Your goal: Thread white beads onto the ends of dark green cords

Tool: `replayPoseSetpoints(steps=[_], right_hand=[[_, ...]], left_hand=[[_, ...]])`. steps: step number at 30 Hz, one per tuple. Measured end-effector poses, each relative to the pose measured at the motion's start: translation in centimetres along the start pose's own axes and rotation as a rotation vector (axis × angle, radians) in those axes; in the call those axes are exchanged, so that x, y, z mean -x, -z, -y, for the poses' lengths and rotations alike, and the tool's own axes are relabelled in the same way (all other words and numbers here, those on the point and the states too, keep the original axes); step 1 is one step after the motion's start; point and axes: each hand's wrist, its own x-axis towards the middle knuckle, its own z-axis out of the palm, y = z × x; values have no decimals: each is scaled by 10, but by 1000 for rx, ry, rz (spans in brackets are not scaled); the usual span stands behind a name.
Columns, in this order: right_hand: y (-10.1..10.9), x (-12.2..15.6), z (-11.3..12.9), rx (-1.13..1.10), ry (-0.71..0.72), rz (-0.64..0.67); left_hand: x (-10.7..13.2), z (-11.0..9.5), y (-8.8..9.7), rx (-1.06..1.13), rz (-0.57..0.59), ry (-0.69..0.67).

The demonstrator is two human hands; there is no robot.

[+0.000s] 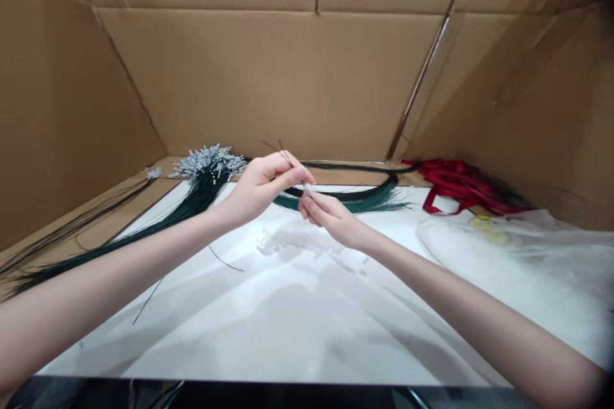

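Note:
Both hands meet near the middle of the view, above the white board. My left hand [269,180] is closed in a pinch on thin dark wires [284,152], whose ends stick up past the fingers. Just below and to the right, my right hand [330,216] pinches the same wires lower down, close to the left fingertips. Behind the hands lies a curved bundle of dark green wires [374,199], partly hidden by them. Small white beads [288,243] lie scattered on the board below the hands.
At the left lies a long green wire bundle [192,204] topped with white beaded tips [211,163]. Red ribbon [455,182] is heaped at the back right, with a clear plastic bag [518,262] before it. Cardboard walls [268,77] enclose the white board [268,339].

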Motion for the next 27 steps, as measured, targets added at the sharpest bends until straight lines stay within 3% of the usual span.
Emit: replayPoseSetpoints(steps=[5, 7, 10, 19, 24, 27], right_hand=[[4, 29, 11, 0, -73, 215], [5, 36, 17, -20, -76, 206], [3, 40, 29, -31, -60, 79], [-15, 40, 55, 78, 61, -136], [-14, 43, 52, -46, 26, -160], [-14, 46, 51, -167, -30, -177]], left_hand=[[44, 1, -10, 71, 90, 122], [58, 2, -18, 130, 119, 172], [72, 4, -32, 184, 141, 212], [72, 2, -55, 197, 145, 191], [68, 4, -47, 154, 149, 156], [66, 5, -36, 189, 49, 123]])
